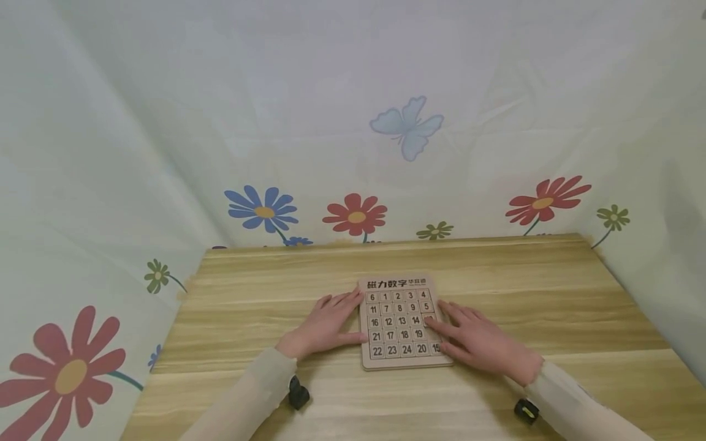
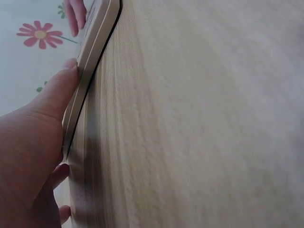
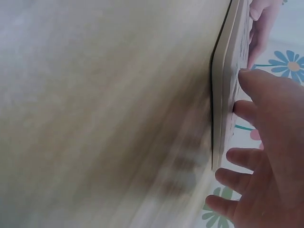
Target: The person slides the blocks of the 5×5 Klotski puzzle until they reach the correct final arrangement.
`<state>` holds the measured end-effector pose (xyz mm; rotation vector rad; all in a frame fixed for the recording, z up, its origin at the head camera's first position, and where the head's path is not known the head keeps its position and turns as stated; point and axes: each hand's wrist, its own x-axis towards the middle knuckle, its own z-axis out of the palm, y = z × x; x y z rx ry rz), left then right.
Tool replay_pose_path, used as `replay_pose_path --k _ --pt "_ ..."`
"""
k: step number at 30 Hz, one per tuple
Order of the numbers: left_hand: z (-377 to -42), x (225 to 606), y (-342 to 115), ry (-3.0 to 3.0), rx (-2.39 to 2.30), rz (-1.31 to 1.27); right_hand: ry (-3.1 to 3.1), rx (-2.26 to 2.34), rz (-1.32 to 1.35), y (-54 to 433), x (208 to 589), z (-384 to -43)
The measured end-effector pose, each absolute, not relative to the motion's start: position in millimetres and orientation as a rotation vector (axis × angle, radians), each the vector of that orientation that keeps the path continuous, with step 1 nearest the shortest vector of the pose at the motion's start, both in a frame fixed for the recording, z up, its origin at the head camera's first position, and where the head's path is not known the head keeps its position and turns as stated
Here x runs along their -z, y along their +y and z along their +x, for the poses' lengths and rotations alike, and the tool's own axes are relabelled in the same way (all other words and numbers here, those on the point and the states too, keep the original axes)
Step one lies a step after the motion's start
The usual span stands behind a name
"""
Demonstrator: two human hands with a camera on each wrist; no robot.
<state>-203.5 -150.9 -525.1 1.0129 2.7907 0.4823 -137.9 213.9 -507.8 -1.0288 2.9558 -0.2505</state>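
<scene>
A wooden sliding number puzzle lies flat on the table, its numbered square tiles set in a grid under printed characters. My left hand is at its left side, fingertips at the upper left edge. The left thumb touches the board's edge lower down. From the right, my right hand reaches over the board. Its index fingertip rests on the tile right of tile 14, mostly hiding that tile's number. The right thumb lies near tile 15. A gap shows right of tile 19.
The wood-grain table meets a pale cloth backdrop printed with flowers and a butterfly at its far edge. Small black devices sit at the left wrist and right wrist.
</scene>
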Motion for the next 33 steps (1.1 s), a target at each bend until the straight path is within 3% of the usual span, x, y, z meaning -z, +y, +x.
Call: replay_pose_path --k 11,21,29,33 --pt "-204.2 523.3 -151.3 2.791 -0.503 1.015 2.927 0.203 -1.332 227.4 499.1 -114.5" --pt "-203.6 523.7 -150.6 2.788 -0.498 1.006 2.938 0.24 -1.137 225.9 505.6 -119.5" --pt "-203.8 524.5 -150.0 2.781 -0.502 1.007 2.932 0.231 -1.382 208.2 505.0 -112.6" --pt "-203.2 524.1 -149.9 2.78 -0.501 1.006 2.933 0.265 -1.383 211.5 502.3 -107.5"
